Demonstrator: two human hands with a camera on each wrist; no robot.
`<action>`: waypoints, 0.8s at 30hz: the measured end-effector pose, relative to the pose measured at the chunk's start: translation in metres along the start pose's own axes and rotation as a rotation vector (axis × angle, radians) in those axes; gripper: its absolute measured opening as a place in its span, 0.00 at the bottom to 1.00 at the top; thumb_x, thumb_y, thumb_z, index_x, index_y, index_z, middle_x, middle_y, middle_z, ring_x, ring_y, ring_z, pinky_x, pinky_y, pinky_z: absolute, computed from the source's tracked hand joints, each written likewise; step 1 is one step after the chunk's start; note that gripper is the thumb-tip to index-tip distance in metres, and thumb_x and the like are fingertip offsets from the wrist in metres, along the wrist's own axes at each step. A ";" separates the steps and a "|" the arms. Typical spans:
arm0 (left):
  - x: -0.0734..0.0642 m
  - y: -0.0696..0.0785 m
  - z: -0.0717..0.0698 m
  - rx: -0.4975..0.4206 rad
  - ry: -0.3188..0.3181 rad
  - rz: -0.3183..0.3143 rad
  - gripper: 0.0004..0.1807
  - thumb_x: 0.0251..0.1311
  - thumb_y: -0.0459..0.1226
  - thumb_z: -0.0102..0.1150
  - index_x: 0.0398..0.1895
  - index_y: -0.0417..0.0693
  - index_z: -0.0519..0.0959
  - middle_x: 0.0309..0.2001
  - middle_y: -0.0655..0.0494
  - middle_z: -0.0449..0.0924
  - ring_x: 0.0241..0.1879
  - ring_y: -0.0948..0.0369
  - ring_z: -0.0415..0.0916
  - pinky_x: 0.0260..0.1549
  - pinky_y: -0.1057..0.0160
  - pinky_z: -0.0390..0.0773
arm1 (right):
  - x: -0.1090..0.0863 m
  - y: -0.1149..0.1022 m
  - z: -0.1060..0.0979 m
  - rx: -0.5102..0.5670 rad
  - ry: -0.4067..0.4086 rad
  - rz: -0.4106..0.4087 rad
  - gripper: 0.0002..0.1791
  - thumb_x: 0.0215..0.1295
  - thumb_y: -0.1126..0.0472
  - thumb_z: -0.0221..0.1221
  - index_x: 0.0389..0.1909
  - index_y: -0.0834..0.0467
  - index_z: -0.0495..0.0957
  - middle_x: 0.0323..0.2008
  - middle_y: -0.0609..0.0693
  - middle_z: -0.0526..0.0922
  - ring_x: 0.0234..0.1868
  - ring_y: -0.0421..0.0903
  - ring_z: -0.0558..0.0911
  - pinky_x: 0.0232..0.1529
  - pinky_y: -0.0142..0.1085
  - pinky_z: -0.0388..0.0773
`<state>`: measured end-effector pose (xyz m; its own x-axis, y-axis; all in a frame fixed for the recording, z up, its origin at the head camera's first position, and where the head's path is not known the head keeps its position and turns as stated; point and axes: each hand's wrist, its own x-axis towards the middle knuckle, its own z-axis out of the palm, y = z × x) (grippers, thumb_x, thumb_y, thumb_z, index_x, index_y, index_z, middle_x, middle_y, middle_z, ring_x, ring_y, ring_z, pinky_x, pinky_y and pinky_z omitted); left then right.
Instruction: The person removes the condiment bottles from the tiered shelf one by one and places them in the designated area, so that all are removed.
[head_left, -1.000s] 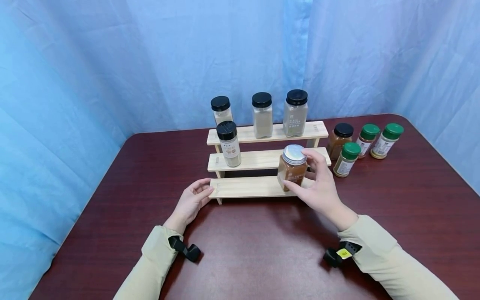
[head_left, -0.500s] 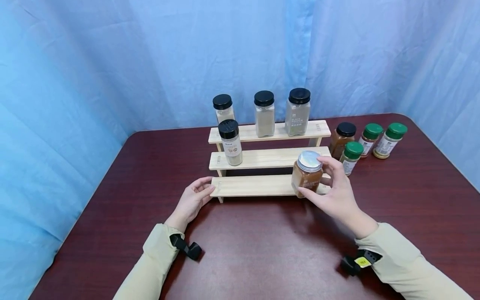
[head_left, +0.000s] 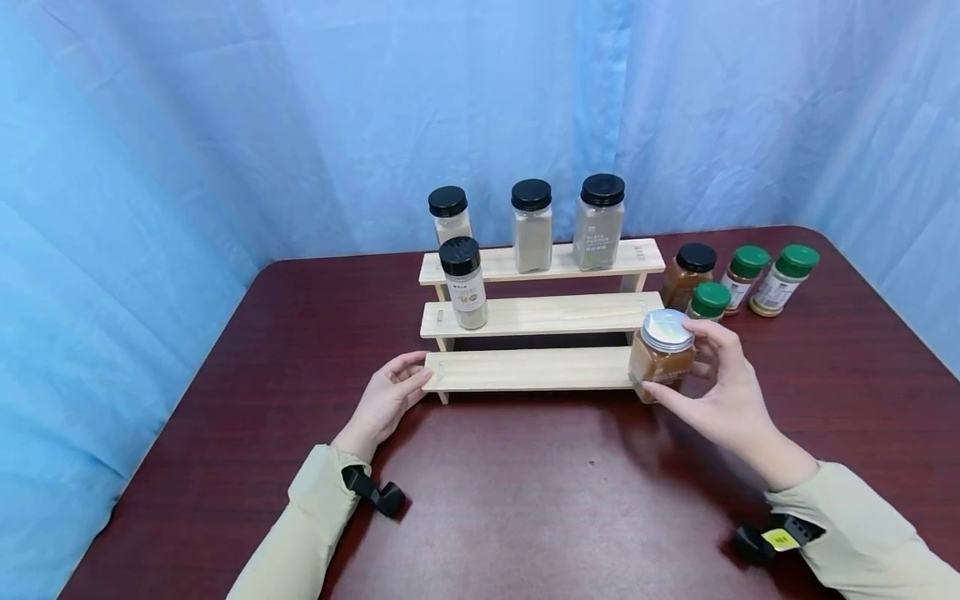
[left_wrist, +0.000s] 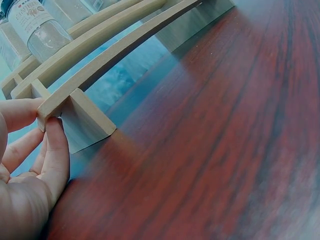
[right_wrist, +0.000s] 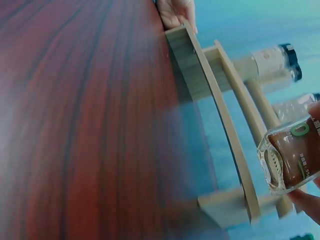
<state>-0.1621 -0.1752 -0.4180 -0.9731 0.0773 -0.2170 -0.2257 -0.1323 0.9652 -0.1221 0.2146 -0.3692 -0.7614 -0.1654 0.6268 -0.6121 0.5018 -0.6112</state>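
At the left end of the lowest board of a three-step wooden spice rack (head_left: 525, 369), my left hand (head_left: 381, 406) pinches the board between thumb and fingers. The left wrist view confirms the fingers (left_wrist: 56, 150) under and over the board's corner. My right hand (head_left: 727, 396) grips a square glass spice jar (head_left: 660, 367) with a silver lid and reddish-brown contents. That jar overlaps the right end of the lowest board in the head view. In the right wrist view its clear base (right_wrist: 272, 167) hangs tilted beside the rack.
Black-lidded jars stand on the rack: a labelled jar (head_left: 468, 298) on the middle step, three on the top, including a black pepper jar (head_left: 600, 233). Right of the rack are a brown jar (head_left: 684, 283) and three green-lidded bottles (head_left: 776, 287). A blue curtain (head_left: 450, 100) hangs behind the table.
My right hand has carried the silver-lidded jar rightward along the lowest board to its right end. The left hand keeps its hold on the board's left end.
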 end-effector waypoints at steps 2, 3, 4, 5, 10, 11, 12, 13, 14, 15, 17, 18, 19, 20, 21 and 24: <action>0.000 0.001 0.000 0.003 0.002 0.000 0.24 0.65 0.25 0.48 0.64 0.32 0.61 0.33 0.64 0.73 0.31 0.72 0.74 0.34 0.74 0.75 | -0.002 0.003 -0.006 -0.010 -0.005 0.006 0.54 0.29 0.86 0.69 0.63 0.66 0.55 0.55 0.27 0.65 0.50 0.22 0.70 0.44 0.13 0.68; 0.000 0.001 0.000 0.002 0.002 0.000 0.24 0.65 0.25 0.48 0.64 0.32 0.60 0.33 0.63 0.73 0.31 0.72 0.74 0.34 0.74 0.75 | -0.003 0.004 -0.009 -0.010 -0.005 0.008 0.54 0.29 0.86 0.68 0.63 0.66 0.55 0.55 0.27 0.65 0.50 0.22 0.71 0.44 0.13 0.68; 0.000 0.001 0.000 0.000 0.001 0.001 0.24 0.65 0.25 0.47 0.64 0.31 0.60 0.33 0.63 0.73 0.31 0.72 0.74 0.34 0.74 0.75 | -0.004 0.005 -0.012 -0.013 -0.005 0.010 0.54 0.28 0.86 0.68 0.63 0.66 0.55 0.54 0.27 0.66 0.50 0.22 0.71 0.43 0.13 0.69; 0.000 0.001 0.000 -0.003 0.001 0.001 0.24 0.65 0.25 0.47 0.64 0.31 0.60 0.33 0.63 0.73 0.31 0.71 0.74 0.34 0.74 0.75 | -0.005 0.007 -0.015 -0.020 -0.006 0.011 0.54 0.28 0.87 0.68 0.63 0.66 0.55 0.54 0.26 0.66 0.49 0.22 0.71 0.43 0.13 0.69; 0.001 0.001 0.001 -0.013 0.002 -0.001 0.23 0.65 0.24 0.47 0.63 0.31 0.61 0.33 0.63 0.74 0.31 0.71 0.74 0.34 0.74 0.76 | -0.010 0.015 -0.031 -0.041 0.004 0.031 0.54 0.27 0.87 0.67 0.63 0.67 0.55 0.54 0.27 0.66 0.48 0.22 0.71 0.41 0.12 0.69; 0.001 0.001 0.001 -0.014 0.003 -0.002 0.23 0.65 0.24 0.48 0.63 0.31 0.61 0.33 0.63 0.74 0.31 0.71 0.74 0.34 0.74 0.76 | -0.011 0.017 -0.035 -0.041 0.008 0.037 0.54 0.28 0.87 0.67 0.63 0.67 0.55 0.54 0.27 0.66 0.48 0.22 0.71 0.41 0.12 0.69; 0.001 0.001 0.001 -0.014 0.004 -0.002 0.23 0.65 0.25 0.48 0.63 0.32 0.61 0.32 0.63 0.74 0.31 0.71 0.74 0.34 0.74 0.76 | -0.011 0.019 -0.038 -0.044 0.013 0.045 0.54 0.28 0.87 0.67 0.63 0.67 0.54 0.54 0.27 0.67 0.48 0.22 0.72 0.41 0.12 0.69; 0.001 0.001 0.001 -0.013 0.005 -0.002 0.23 0.65 0.25 0.48 0.63 0.32 0.61 0.32 0.63 0.74 0.31 0.71 0.74 0.34 0.74 0.76 | -0.012 0.020 -0.041 -0.048 0.017 0.054 0.54 0.29 0.87 0.67 0.63 0.67 0.54 0.54 0.28 0.67 0.48 0.22 0.72 0.41 0.12 0.69; 0.001 0.001 0.001 -0.012 0.006 -0.001 0.23 0.65 0.25 0.48 0.63 0.32 0.61 0.33 0.63 0.74 0.31 0.71 0.74 0.34 0.74 0.76 | -0.013 0.021 -0.044 -0.049 0.022 0.059 0.53 0.30 0.86 0.67 0.63 0.67 0.54 0.54 0.28 0.67 0.48 0.22 0.72 0.41 0.12 0.69; 0.001 0.001 0.001 -0.010 0.006 0.000 0.23 0.65 0.25 0.48 0.63 0.32 0.61 0.33 0.63 0.74 0.30 0.71 0.74 0.34 0.74 0.76 | -0.013 0.023 -0.047 -0.051 0.028 0.066 0.53 0.30 0.87 0.66 0.63 0.67 0.54 0.54 0.28 0.67 0.48 0.23 0.72 0.41 0.12 0.68; 0.001 0.001 0.001 -0.010 0.010 0.000 0.23 0.65 0.25 0.48 0.63 0.31 0.61 0.33 0.63 0.74 0.30 0.71 0.74 0.34 0.74 0.75 | -0.014 0.026 -0.052 -0.051 0.039 0.084 0.52 0.32 0.86 0.66 0.63 0.67 0.53 0.53 0.28 0.68 0.47 0.23 0.72 0.41 0.12 0.68; 0.001 0.001 0.001 -0.011 0.011 -0.001 0.23 0.65 0.25 0.48 0.63 0.31 0.61 0.33 0.63 0.74 0.30 0.71 0.74 0.34 0.74 0.76 | -0.015 0.029 -0.055 -0.069 0.042 0.092 0.53 0.31 0.86 0.67 0.64 0.66 0.53 0.52 0.27 0.67 0.47 0.22 0.71 0.42 0.11 0.68; 0.001 0.001 0.001 -0.012 0.011 -0.002 0.24 0.65 0.25 0.48 0.64 0.31 0.61 0.33 0.63 0.74 0.31 0.71 0.75 0.34 0.74 0.76 | -0.016 0.032 -0.058 -0.076 0.045 0.103 0.53 0.32 0.85 0.67 0.64 0.66 0.53 0.52 0.27 0.67 0.47 0.22 0.71 0.42 0.11 0.67; 0.001 0.001 0.001 -0.014 0.012 -0.004 0.24 0.65 0.25 0.48 0.64 0.31 0.61 0.33 0.63 0.74 0.31 0.71 0.75 0.34 0.74 0.76 | -0.017 0.034 -0.060 -0.077 0.049 0.107 0.54 0.32 0.85 0.67 0.64 0.66 0.53 0.51 0.27 0.67 0.46 0.22 0.72 0.42 0.11 0.67; 0.001 0.000 0.000 -0.015 0.012 -0.005 0.24 0.65 0.25 0.48 0.64 0.31 0.61 0.33 0.63 0.74 0.31 0.71 0.75 0.34 0.74 0.76 | -0.018 0.039 -0.062 -0.085 0.052 0.110 0.55 0.31 0.85 0.68 0.65 0.65 0.53 0.51 0.27 0.67 0.46 0.22 0.72 0.42 0.11 0.67; 0.001 0.000 0.000 -0.021 0.013 -0.009 0.24 0.65 0.25 0.48 0.64 0.32 0.61 0.33 0.63 0.74 0.31 0.71 0.75 0.34 0.74 0.76 | -0.020 0.052 -0.068 -0.075 0.052 0.145 0.56 0.32 0.84 0.69 0.66 0.64 0.52 0.50 0.29 0.68 0.45 0.22 0.73 0.42 0.11 0.68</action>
<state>-0.1626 -0.1747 -0.4185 -0.9715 0.0659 -0.2275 -0.2351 -0.1523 0.9600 -0.1236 0.3021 -0.3806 -0.8274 -0.0429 0.5599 -0.4771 0.5797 -0.6605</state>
